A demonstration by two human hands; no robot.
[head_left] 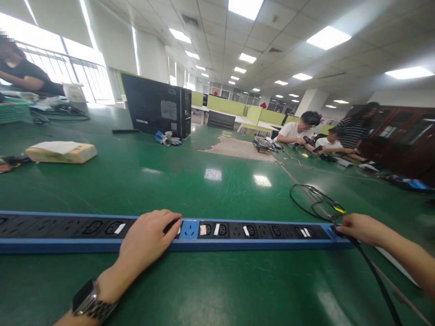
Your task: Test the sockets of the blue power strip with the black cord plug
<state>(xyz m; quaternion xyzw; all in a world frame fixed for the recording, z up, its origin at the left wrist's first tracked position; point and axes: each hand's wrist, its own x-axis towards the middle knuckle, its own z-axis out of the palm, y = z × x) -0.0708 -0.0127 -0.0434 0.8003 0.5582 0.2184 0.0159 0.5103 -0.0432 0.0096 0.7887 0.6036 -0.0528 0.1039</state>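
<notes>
A long blue power strip (217,244) with black sockets and small white labels lies across the green table. My left hand (146,237), a watch on its wrist, is closed over the strip left of a blue socket (189,230). Its thumb and fingers lie along the black socket face, and what is under the palm is hidden. At the strip's right end, my right hand (363,228) pinches the black power cord (370,267) where it meets the strip. The fingers partly hide that joint. From there the cord runs down toward the lower right.
Beyond the strip lie a looped black cable (311,199), a yellow tissue pack (61,151), gloves (168,138) and a black computer case (158,106). A green basket (15,111) stands at far left. People sit and stand around the table (170,185).
</notes>
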